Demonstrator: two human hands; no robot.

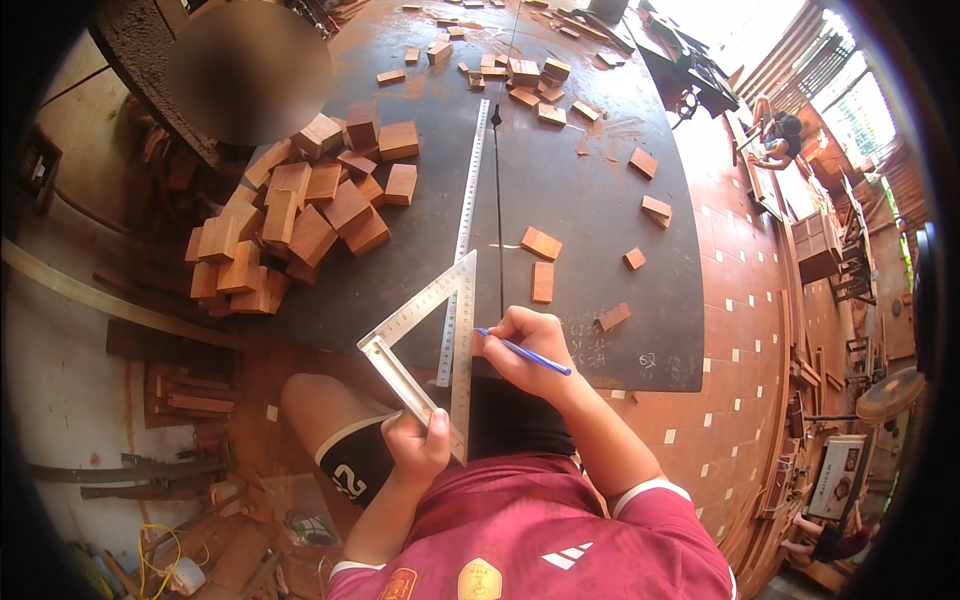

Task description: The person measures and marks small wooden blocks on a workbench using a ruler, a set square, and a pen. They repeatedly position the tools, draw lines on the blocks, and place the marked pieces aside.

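My left hand [420, 447] is closed round the lower corner of a silver triangular set square [412, 303], close to my body. The square's long graduated edge lies over a long steel ruler [472, 190] that runs away across the dark table [600, 210]. In my right hand [527, 345] is a blue pen [541, 361], its tip end at the right edge of the square. A sliver of reddish wood shows beside the right fingers, mostly hidden by them. Just beyond that hand lie two small wooden blocks [542, 282].
Wooden blocks are heaped [312, 205] at the table's left edge. More small blocks [523, 72] and offcuts lie scattered at the far end and along the right. Chalk-like writing marks the near right corner. Other people [782, 138] are off to the right, beyond the tiled floor [728, 300].
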